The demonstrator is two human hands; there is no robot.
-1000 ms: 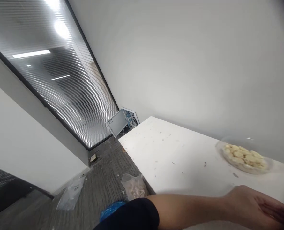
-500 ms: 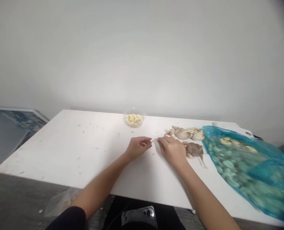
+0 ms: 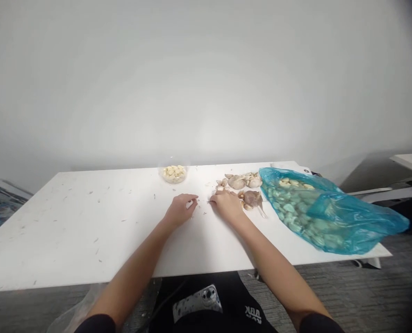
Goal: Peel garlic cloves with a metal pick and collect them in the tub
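One phone lies on the person's black clothing at the near edge of the view. Two bare hands rest on the white table, just apart from each other. The left hand is half curled, its fingertips drawn together; whether it holds anything is too small to tell. The right hand is curled likewise, its fingertips low beside a thin pale sliver, and whether it has hold of that cannot be told. Just past it sits one purplish garlic bulb, with a heap of several broken bulbs farther on. To the right lies one blue plastic bag of cloves. Far left of the heap, one clear bowl holds many peeled cloves.
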